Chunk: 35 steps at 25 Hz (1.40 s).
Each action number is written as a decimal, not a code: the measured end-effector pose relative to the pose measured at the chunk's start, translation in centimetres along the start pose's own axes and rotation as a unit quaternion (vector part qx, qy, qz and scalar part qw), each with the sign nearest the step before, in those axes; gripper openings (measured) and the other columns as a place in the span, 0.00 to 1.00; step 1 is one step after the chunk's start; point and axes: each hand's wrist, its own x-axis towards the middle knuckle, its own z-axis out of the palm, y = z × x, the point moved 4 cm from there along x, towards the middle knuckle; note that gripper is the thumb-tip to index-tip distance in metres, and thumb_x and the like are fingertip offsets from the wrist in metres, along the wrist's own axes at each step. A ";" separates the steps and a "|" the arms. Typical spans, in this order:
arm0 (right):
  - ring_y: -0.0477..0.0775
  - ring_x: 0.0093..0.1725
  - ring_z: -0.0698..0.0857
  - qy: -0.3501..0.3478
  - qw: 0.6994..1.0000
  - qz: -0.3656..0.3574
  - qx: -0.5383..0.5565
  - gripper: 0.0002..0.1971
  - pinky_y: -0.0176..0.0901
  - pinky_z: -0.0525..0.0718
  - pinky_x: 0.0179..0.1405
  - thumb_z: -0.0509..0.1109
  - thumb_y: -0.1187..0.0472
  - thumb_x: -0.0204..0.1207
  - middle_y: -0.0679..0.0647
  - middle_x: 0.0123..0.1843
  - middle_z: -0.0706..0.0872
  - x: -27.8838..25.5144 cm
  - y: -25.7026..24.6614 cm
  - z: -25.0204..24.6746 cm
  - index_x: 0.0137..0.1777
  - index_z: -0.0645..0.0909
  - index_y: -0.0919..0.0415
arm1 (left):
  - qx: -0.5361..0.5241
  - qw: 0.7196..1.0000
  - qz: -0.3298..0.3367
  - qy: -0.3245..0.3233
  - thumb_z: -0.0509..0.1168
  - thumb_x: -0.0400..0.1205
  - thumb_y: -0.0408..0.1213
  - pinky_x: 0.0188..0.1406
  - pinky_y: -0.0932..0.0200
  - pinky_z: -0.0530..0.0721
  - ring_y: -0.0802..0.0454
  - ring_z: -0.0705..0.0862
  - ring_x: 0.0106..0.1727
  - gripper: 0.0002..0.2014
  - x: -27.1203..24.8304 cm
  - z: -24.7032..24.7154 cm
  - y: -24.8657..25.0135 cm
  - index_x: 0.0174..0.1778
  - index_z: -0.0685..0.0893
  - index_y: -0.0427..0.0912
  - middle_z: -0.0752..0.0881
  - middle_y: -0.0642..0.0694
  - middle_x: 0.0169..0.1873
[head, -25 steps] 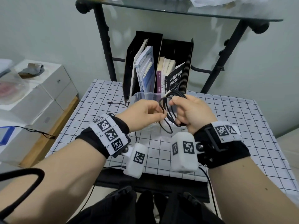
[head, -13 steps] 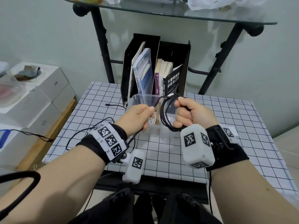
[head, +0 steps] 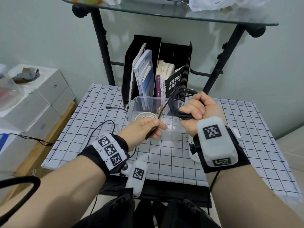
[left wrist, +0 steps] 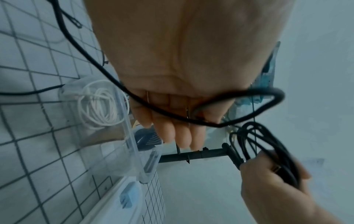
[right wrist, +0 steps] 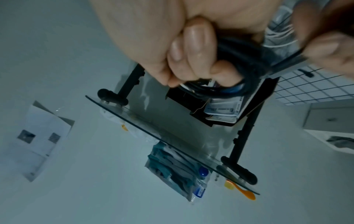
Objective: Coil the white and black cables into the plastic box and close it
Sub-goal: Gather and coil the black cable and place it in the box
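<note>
Checked tablecloth under glass shelf

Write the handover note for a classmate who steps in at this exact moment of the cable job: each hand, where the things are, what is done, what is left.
Right hand: fist round the coiled loops of the black cable, held above the plastic box.
Left hand: pinches the free run of the same cable; its tail trails across the checked tablecloth.
Done: the white cable lies coiled inside the open box.
Left: wind in the tail, lay the black coil in the box, close it. No lid can be clearly made out.
</note>
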 end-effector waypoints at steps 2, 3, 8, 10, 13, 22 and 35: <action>0.47 0.09 0.60 0.025 0.999 -0.034 0.030 0.19 0.32 0.72 0.16 0.55 0.59 0.84 0.47 0.13 0.60 0.2 -0.6 -0.2 0.28 0.67 0.57 | -0.071 0.997 -0.032 0.002 0.58 0.84 0.41 0.37 0.62 0.78 0.53 0.81 0.33 0.13 -0.1 0.2 -0.4 0.51 0.85 0.40 0.87 0.45 0.34; 0.47 0.10 0.59 0.038 0.997 -0.054 0.035 0.19 0.32 0.73 0.17 0.55 0.60 0.83 0.47 0.13 0.60 0.3 -0.9 -0.4 0.28 0.66 0.57 | -0.112 0.993 -0.043 0.004 0.59 0.83 0.43 0.35 0.61 0.78 0.51 0.81 0.33 0.13 -0.1 0.3 -0.4 0.53 0.83 0.39 0.88 0.43 0.35; 0.49 0.12 0.60 0.101 0.986 -0.123 0.043 0.17 0.32 0.76 0.18 0.52 0.61 0.84 0.48 0.16 0.60 0.6 -1.6 -1.8 0.31 0.64 0.56 | -0.204 0.977 -0.058 -0.004 0.52 0.84 0.52 0.37 0.59 0.77 0.49 0.83 0.34 0.21 -0.6 -0.2 -0.1 0.57 0.77 0.37 0.88 0.38 0.43; 0.50 0.14 0.61 0.108 0.984 -0.126 0.060 0.16 0.33 0.75 0.19 0.52 0.61 0.82 0.48 0.18 0.61 0.5 -1.4 -2.0 0.31 0.64 0.56 | -0.148 0.989 -0.024 0.006 0.58 0.84 0.44 0.37 0.62 0.80 0.52 0.85 0.35 0.14 -0.8 -0.3 0.0 0.57 0.79 0.37 0.87 0.41 0.45; 0.50 0.20 0.60 0.113 0.986 -0.121 0.033 0.14 0.38 0.71 0.28 0.51 0.61 0.81 0.49 0.21 0.62 0.5 -0.9 -2.1 0.33 0.65 0.56 | -0.109 0.992 0.008 0.060 0.62 0.82 0.25 0.32 0.67 0.84 0.57 0.87 0.31 0.07 -1.0 -0.7 0.0 0.49 0.81 0.40 0.87 0.44 0.38; 0.48 0.16 0.60 0.095 0.985 -0.040 -0.135 0.13 0.41 0.67 0.30 0.52 0.61 0.83 0.48 0.19 0.60 1.0 2.0 -2.6 0.34 0.65 0.57 | -0.126 0.988 0.030 0.083 0.65 0.80 0.23 0.32 0.66 0.86 0.55 0.88 0.31 0.08 -0.7 -1.3 1.7 0.50 0.81 0.39 0.88 0.46 0.29; 0.48 0.14 0.60 0.046 0.934 0.074 -0.348 0.15 0.42 0.65 0.29 0.54 0.59 0.83 0.49 0.16 0.62 0.5 4.1 -2.9 0.34 0.70 0.59 | -0.067 0.988 0.039 0.134 0.64 0.77 0.18 0.21 0.71 0.76 0.60 0.75 0.20 0.10 0.1 -1.6 3.3 0.42 0.82 0.38 0.79 0.45 0.27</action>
